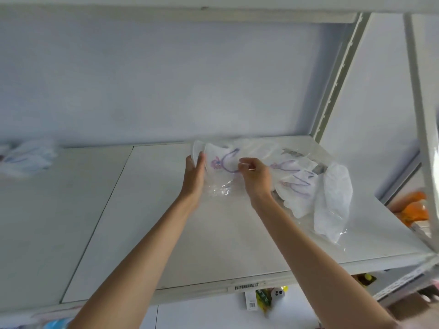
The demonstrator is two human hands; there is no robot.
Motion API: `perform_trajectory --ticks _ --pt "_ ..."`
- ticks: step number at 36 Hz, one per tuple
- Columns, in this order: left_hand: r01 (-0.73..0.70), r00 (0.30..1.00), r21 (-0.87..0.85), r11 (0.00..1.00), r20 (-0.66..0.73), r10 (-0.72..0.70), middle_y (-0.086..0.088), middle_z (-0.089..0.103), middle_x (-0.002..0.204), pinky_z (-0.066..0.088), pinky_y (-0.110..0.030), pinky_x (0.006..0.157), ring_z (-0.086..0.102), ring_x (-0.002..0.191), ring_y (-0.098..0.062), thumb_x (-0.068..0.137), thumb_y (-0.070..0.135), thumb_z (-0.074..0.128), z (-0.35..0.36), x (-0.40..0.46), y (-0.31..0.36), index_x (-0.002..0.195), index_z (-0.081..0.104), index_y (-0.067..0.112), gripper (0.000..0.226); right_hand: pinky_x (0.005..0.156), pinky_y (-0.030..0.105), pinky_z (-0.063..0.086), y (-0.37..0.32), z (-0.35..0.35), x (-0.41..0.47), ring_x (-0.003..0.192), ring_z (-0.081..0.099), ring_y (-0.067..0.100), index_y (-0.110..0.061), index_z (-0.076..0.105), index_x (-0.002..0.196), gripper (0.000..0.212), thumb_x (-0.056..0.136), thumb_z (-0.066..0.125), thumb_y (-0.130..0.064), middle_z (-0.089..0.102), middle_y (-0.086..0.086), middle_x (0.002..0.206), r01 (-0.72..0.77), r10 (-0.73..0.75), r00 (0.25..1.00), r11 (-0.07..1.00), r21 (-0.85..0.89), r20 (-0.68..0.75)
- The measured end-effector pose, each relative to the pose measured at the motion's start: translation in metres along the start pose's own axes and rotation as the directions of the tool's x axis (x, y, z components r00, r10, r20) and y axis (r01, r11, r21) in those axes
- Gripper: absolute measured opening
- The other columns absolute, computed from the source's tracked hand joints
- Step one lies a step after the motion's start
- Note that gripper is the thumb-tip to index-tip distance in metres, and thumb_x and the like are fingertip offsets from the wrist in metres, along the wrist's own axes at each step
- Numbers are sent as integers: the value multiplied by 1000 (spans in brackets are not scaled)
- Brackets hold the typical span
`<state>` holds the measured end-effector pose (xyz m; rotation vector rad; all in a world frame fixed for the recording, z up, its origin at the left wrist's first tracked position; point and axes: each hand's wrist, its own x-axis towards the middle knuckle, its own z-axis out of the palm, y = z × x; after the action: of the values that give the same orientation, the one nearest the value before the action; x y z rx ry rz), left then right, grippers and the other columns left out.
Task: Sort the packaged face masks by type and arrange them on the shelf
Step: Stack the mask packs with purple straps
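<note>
Head view: white shelf (166, 233), both bare arms reaching onto it. Left hand (195, 173) has straight fingers set against the left edge of a packaged mask (221, 162), white with a purple print, in clear wrap. Right hand (255, 175) has curled fingers pinching the same mask's wrap at its right side. The mask sits toward the shelf's back, right of centre. Right of that mask, touching it, is a loose pile (316, 186) of more wrapped masks, some printed, one plain white at the pile's right end, near the shelf's right post (337, 77). Far left on the shelf, well apart from the hands, lies another blurred mask stack (26, 157). A barcode label (245, 286) is on the shelf's front edge. Orange packs (413, 207) sit beyond the shelf's right side.
</note>
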<state>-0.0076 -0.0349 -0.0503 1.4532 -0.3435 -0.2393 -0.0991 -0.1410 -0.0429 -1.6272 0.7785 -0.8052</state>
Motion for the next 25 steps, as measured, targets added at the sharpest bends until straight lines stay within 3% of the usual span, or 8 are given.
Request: perform_trajectory --ticks 4,7,9,11,14,17,20,25 --pt "-53 998 45 998 -13 54 -4 63 101 49 -24 75 61 93 -19 93 21 62 -10 2 -4 108 49 12 22 69 22 40 1 -3 6 78 59 13 -13 73 97 18 86 66 -25 67 2 88 36 -35 999 998 -51 17" --pt "-35 999 44 998 -38 37 -9 64 104 49 -32 82 62 94 -21 91 16 63 -19 6 -4 106 49 12 21 72 28 41 8 -33 32 85 59 22 -11 73 98 33 90 59 -40 65 8 92 87 -127 986 945 -315 -108" --pt "-36 998 23 999 -49 37 -7 63 102 50 -26 77 62 89 -18 92 14 61 -25 8 -1 107 48 11 20 91 37 39 17 -63 52 109 51 31 -11 68 113 46 91 51 -48 58 14 117 21 -156 975 774 -633 -157" --pt "-41 998 16 999 -56 42 -3 63 99 50 -21 71 62 83 -12 93 13 61 -30 10 1 108 48 11 20 103 43 32 27 -89 67 124 39 36 -6 54 130 67 90 43 -59 45 19 134 -88 -54 989 522 -849 -136" --pt "-34 998 19 999 -59 35 -3 62 98 50 -22 73 61 85 -13 93 14 61 -35 12 1 108 48 11 20 108 45 26 32 -109 77 131 32 39 -3 43 137 91 82 44 -75 36 20 144 -165 98 985 374 -913 -138" --pt "-30 998 26 999 -52 32 -6 63 103 50 -24 75 62 89 -17 93 14 61 -37 14 0 109 48 11 21 102 43 32 28 -115 83 123 43 37 -5 52 129 84 77 58 -71 50 17 133 -176 102 984 446 -877 -146" --pt "-30 998 39 999 -52 32 -5 63 101 49 -23 73 62 87 -16 93 14 61 -38 17 -1 109 48 11 21 91 37 41 19 -117 83 110 55 34 -10 60 118 53 80 72 -44 61 14 121 -149 60 988 570 -808 -140" --pt "-33 998 47 998 -52 35 -6 63 103 50 -23 72 62 86 -15 94 14 60 -39 19 -3 110 48 10 21 84 36 48 2 -124 79 96 62 30 -9 66 107 29 80 70 -15 68 11 103 -121 -3 976 828 -548 -220"
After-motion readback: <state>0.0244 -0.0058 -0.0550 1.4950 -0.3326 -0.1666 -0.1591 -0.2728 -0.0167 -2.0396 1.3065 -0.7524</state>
